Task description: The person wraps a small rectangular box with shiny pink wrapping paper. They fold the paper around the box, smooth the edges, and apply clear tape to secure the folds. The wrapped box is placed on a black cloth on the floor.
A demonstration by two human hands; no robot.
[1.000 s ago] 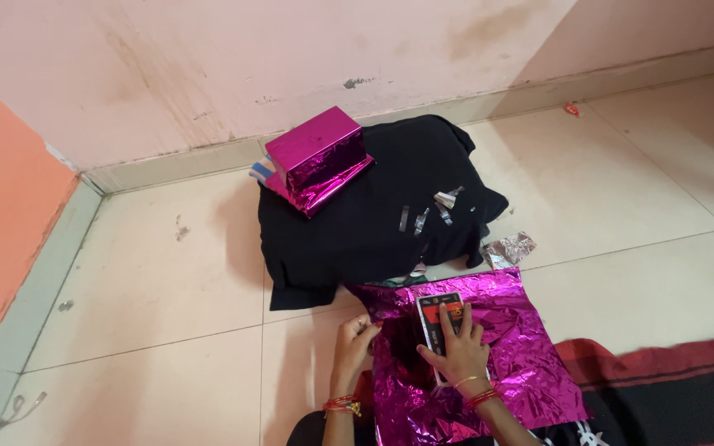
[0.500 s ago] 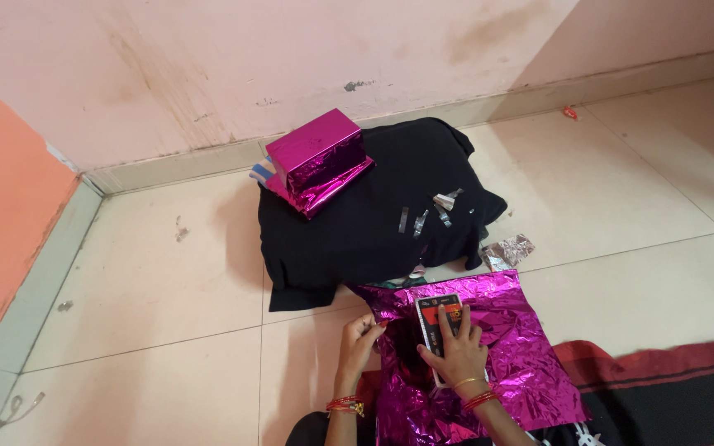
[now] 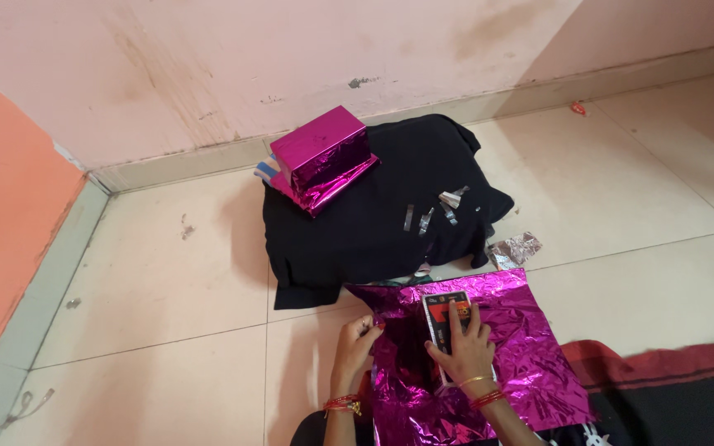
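Meanwhile, we note little change since a second ago: the right hand [image 3: 462, 345] still presses the dark box [image 3: 449, 318] flat onto the pink foil sheet [image 3: 530, 363], fingers spread, while the left hand [image 3: 357, 340] pinches the sheet's left edge, lifting it.

A box [image 3: 446, 330] lies on a foil sheet [image 3: 530, 363] on the floor [image 3: 167, 330], behind it a cloth [image 3: 365, 223] bearing a wrapped box [image 3: 324, 153].

The scene is evenly and softly lit, glare is thrown off the magenta foil sheet [image 3: 530, 347], and the far corners seem slightly softened.
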